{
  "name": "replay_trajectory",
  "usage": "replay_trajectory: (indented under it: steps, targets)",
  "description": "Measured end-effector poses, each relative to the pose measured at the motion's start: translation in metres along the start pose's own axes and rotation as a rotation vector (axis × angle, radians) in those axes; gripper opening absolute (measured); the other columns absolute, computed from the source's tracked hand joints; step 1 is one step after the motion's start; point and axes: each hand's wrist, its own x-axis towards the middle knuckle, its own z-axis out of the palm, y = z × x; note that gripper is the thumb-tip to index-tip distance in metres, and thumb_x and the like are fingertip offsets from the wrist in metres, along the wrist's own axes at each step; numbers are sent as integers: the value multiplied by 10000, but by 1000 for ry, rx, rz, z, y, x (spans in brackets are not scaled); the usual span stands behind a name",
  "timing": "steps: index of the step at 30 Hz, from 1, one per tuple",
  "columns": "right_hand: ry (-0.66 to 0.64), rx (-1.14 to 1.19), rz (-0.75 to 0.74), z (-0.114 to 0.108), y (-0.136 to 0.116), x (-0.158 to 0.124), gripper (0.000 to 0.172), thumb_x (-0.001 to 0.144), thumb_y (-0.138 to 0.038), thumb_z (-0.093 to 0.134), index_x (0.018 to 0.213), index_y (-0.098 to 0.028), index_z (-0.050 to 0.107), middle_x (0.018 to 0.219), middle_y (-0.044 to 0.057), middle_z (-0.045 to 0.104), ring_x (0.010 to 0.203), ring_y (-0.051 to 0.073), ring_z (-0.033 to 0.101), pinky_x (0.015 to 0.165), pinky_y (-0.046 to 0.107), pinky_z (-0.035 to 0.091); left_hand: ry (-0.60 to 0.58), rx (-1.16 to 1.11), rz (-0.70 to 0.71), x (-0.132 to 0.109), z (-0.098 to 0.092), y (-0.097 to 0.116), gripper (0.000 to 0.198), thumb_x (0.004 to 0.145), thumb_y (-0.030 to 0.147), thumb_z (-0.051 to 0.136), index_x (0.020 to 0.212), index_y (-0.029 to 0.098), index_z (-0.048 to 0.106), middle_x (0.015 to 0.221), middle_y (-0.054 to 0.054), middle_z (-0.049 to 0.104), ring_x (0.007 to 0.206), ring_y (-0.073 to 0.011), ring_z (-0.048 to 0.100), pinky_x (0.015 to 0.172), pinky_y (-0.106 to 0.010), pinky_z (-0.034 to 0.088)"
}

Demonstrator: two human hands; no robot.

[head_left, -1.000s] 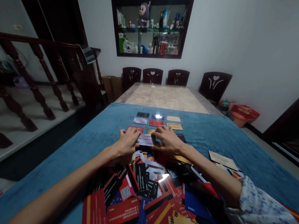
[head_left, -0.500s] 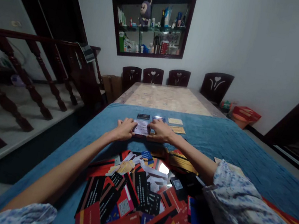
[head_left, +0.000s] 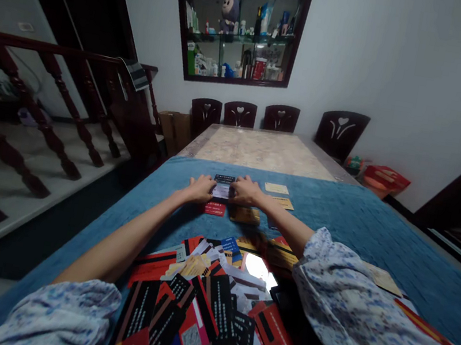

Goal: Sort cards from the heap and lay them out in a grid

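Observation:
My left hand [head_left: 200,189] has its fingers closed on the left edge of a pale lilac card [head_left: 222,191]. The opposite edge is in the fingers of my right hand [head_left: 246,191], also closed. A black card [head_left: 225,179] lies just behind, partly covered. Nearer me are a red card [head_left: 214,209] and a gold card [head_left: 244,215]. Beyond my right wrist lie a cream card [head_left: 276,188] and a yellowish card [head_left: 282,203]. My right hand hides most of a blue card behind it. A dark card shows beside my right forearm.
A heap of red, black, blue and gold cards [head_left: 213,304] covers the front of the blue cloth [head_left: 126,226]. More cards [head_left: 384,278] lie at the right. The bare tabletop [head_left: 256,147] and several chairs stand beyond. A wooden railing [head_left: 42,90] is on the left.
Both hands have moved slightly away from me with the lilac card, which now overlaps the black card's area. The red and gold cards have come into sight. The camera view has shifted a little.

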Motion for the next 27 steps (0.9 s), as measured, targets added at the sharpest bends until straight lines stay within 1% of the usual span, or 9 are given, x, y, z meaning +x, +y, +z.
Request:
replay_trajectory:
  steps: [4, 8, 12, 16, 21, 23, 27]
  targets:
    - [-15, -14, 28, 5, 0, 13, 347, 806, -368, 662, 1114, -216, 715, 1286, 175, 576, 1222, 386, 444, 913, 525, 466, 2, 5, -5, 11, 3, -4, 363, 802, 160, 557, 1154, 219, 625, 1319, -124, 530, 1225, -333, 454, 1003, -550, 389]
    - [-35, -30, 56, 9, -1, 24, 377, 802, -342, 644, 1155, -221, 702, 1317, 165, 570, 1231, 378, 440, 944, 526, 449, -27, 37, -22, 19, 4, -6, 373, 802, 152, 547, 1160, 219, 627, 1344, -122, 527, 1236, -335, 462, 1012, -566, 402]
    - [-59, -36, 73, 11, -1, 30, 415, 808, -361, 630, 1189, -207, 684, 1337, 170, 563, 1253, 378, 426, 959, 529, 441, -46, 47, -20, 26, 6, -9, 379, 797, 144, 546, 1160, 222, 625, 1349, -123, 539, 1240, -325, 476, 1011, -548, 426]
    - [-80, -33, 81, 13, 1, 33, 429, 820, -354, 615, 1216, -197, 670, 1363, 177, 548, 1266, 384, 430, 961, 540, 439, -52, 48, -7, 34, 12, -13, 361, 780, 144, 557, 1127, 207, 636, 1296, -120, 572, 1187, -299, 524, 985, -472, 468]
    - [-100, -21, 68, 15, 5, 35, 397, 822, -360, 619, 1192, -227, 681, 1363, 157, 557, 1261, 382, 451, 957, 530, 448, -55, 50, 30, 41, 15, -18, 290, 746, 120, 575, 1016, 174, 666, 1150, -89, 618, 1060, -226, 587, 939, -297, 487]
    - [-102, -20, 61, 15, 5, 36, 413, 824, -368, 623, 1210, -230, 670, 1365, 159, 555, 1266, 383, 452, 955, 533, 452, -56, 52, 40, 43, 15, -20, 267, 741, 111, 576, 985, 161, 671, 1121, -87, 618, 1033, -212, 592, 924, -266, 487]
    - [-105, -23, 50, 14, 5, 37, 422, 824, -382, 626, 1216, -232, 665, 1360, 164, 559, 1261, 381, 460, 951, 543, 458, -67, 45, 38, 45, 15, -20, 262, 728, 104, 581, 970, 148, 670, 1116, -94, 610, 989, -199, 594, 893, -252, 497]
